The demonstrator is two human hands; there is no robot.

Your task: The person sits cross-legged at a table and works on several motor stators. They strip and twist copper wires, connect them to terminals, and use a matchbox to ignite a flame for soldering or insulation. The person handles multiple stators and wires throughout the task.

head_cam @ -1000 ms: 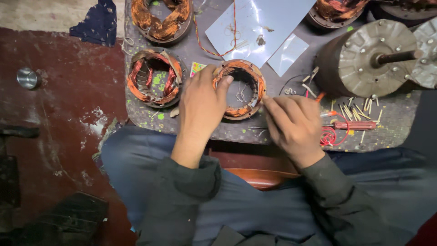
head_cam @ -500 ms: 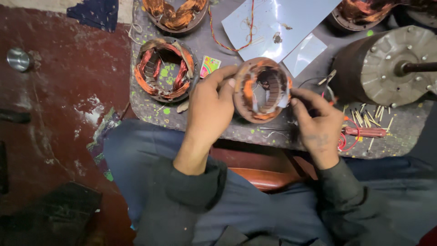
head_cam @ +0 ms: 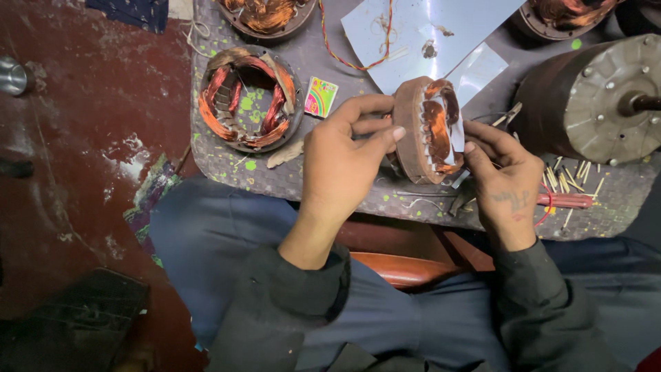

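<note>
While gripped, ribbed copper-wound stator (head_cam: 428,131)

Motor housing (head_cam: 597,96) cut by right edge; top stators (head_cam: 267,15) cropped.

Second stator (head_cam: 249,98), grey motor (head_cam: 592,100)

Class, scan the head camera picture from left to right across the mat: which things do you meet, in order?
Stator with copper windings lying flat → small colourful sticker → left hand → stator held on edge → right hand → large grey motor.
</note>
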